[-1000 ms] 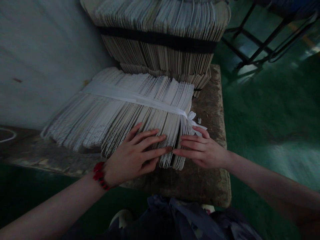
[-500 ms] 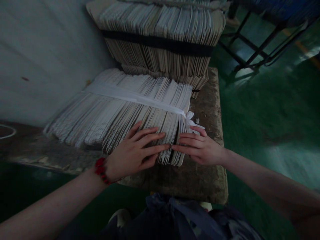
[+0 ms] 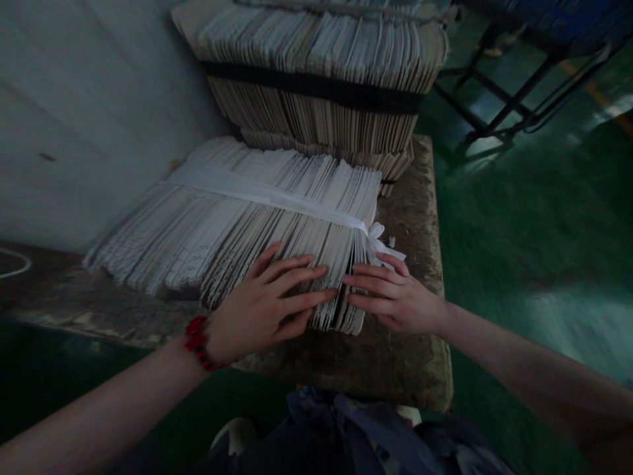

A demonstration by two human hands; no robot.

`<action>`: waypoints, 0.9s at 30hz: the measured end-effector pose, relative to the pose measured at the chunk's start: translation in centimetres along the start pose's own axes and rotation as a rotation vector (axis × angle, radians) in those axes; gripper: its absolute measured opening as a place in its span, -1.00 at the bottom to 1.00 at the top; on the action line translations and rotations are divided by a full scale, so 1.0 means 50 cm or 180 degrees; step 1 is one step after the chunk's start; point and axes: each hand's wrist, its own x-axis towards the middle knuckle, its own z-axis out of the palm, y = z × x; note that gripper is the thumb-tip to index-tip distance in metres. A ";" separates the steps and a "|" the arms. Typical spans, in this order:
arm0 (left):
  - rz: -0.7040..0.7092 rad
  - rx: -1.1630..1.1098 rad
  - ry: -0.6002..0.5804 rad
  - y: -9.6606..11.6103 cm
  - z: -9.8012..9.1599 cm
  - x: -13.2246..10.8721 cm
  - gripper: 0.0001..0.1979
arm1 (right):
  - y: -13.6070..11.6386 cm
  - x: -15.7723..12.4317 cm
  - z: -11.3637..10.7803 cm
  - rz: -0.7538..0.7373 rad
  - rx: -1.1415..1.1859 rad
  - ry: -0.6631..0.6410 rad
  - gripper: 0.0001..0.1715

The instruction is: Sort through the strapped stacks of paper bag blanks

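The widely spread left fingers (image 3: 306, 299) and right fingers (image 3: 378, 285) rest flat, holding nothing, against the white-tied paper bundle (image 3: 257, 227), whose long axis runs leftward past the left fingers.

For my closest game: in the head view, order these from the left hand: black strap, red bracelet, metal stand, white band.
Left hand:
1. Red bracelet, on the wrist
2. White band, near bundle
3. Black strap, back stack
4. Metal stand, far right

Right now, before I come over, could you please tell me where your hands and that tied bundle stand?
Left hand and right hand open, flat on the white-tied paper bundle. Black-strapped tan paper stack directly behind it.
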 end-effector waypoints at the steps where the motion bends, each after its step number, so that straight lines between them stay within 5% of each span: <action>1: -0.0002 -0.0005 0.0013 0.000 0.000 0.000 -0.54 | -0.001 0.002 0.000 -0.0003 -0.0009 -0.0034 -0.47; 19: -0.0009 -0.0065 -0.0035 -0.006 0.004 -0.003 -0.50 | -0.002 0.010 0.002 0.0233 -0.0064 -0.0013 -0.23; 27: 0.0027 -0.0055 -0.0035 -0.008 0.003 -0.005 -0.52 | 0.004 0.004 0.011 0.0137 -0.0029 0.0164 -0.49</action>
